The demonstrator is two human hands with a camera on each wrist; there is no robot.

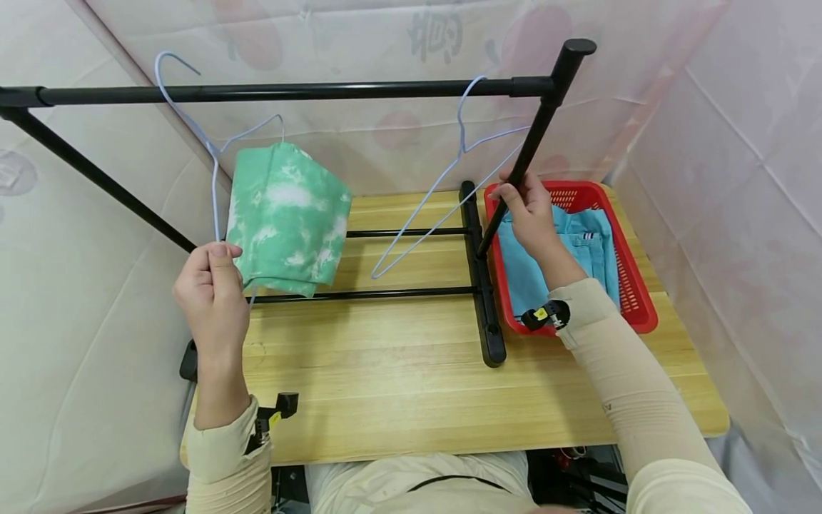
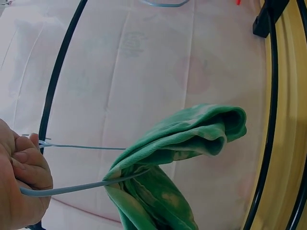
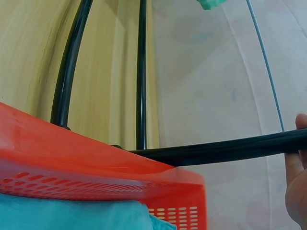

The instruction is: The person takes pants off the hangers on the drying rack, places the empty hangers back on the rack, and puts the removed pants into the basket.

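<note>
My left hand (image 1: 215,296) pinches the lower corner of a light-blue wire hanger (image 1: 195,128) between thumb and fingers. The hanger's hook goes over the top bar of a black clothes rack (image 1: 321,91). A green-and-white tie-dye garment (image 1: 289,214) is draped folded over this hanger; in the left wrist view the cloth (image 2: 180,134) doubles over the wire. With fingers curled round it, my right hand (image 1: 534,218) holds the rack's right upright post (image 1: 538,132). A second blue hanger (image 1: 461,121) hangs bare from the bar beside that post.
At the right stands a red perforated basket (image 1: 636,285) holding blue folded clothes (image 1: 600,250). The rack's right foot (image 1: 486,307) rests on the wooden table (image 1: 385,371) beside it. Pale printed sheets (image 1: 398,43) enclose the back and sides.
</note>
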